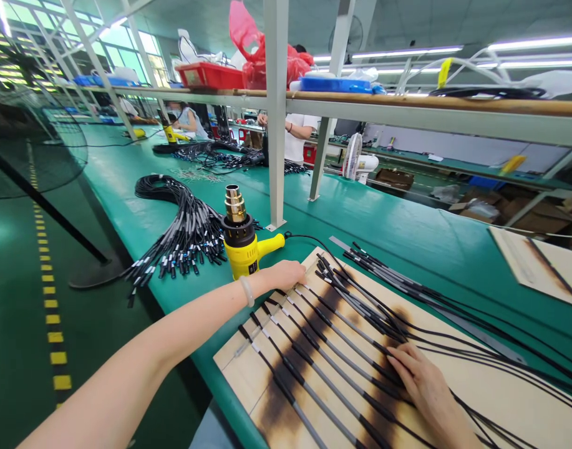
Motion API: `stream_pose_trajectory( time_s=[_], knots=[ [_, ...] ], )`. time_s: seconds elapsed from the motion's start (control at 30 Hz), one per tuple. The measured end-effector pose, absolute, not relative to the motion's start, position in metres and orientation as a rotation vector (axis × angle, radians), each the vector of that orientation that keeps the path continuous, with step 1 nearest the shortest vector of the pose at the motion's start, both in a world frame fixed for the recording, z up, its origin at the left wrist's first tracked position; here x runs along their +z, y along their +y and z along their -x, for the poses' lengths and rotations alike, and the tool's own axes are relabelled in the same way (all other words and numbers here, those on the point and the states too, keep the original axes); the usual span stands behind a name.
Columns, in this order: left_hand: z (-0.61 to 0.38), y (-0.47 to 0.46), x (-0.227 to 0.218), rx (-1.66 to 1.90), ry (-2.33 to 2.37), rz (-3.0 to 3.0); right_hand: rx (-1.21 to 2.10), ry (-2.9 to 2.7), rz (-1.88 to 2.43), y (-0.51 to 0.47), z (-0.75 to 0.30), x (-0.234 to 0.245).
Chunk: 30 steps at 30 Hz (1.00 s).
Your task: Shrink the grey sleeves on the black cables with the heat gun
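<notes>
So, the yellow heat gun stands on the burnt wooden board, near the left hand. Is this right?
Not quite: the head view shows the yellow heat gun standing on the green bench mat, not on the burnt wooden board. It is near the left hand, as you say.

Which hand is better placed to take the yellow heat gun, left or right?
Left, probably: the left hand lies at the board's edge, close beside the heat gun. The right hand rests on the cables, farther away across the board.
</notes>
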<state>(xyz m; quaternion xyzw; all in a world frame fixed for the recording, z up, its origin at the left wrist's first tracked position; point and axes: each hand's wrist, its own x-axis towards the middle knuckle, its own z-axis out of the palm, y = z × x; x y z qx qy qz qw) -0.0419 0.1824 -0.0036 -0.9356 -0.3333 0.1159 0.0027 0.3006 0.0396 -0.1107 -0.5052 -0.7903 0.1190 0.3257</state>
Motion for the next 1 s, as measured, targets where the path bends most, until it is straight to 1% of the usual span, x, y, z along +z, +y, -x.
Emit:
stream_pose_trajectory(
  time_s=[0.23,0.43,0.53,0.7,0.87,1.0],
  knots=[
    [0.038,0.179,-0.002,0.472,-1.057,2.856,0.343,-2.113,1.366,0.034,-0.311,-0.111],
    [0.038,0.176,0.001,0.409,-1.115,2.834,0.397,-2.056,1.386,0.038,-0.314,-0.102],
    [0.025,0.177,0.001,0.350,-1.114,2.787,0.321,-1.895,1.484,0.050,-0.320,-0.099],
    [-0.013,0.184,-0.020,0.165,-1.089,2.832,0.175,-1.810,1.651,0.083,-0.319,-0.106],
    [-0.038,0.199,-0.043,0.054,-1.033,2.895,0.190,-1.889,1.610,0.099,-0.311,-0.114],
    [-0.045,0.212,-0.045,0.027,-1.039,2.923,0.220,-1.932,1.571,0.105,-0.310,-0.115]
  ],
)
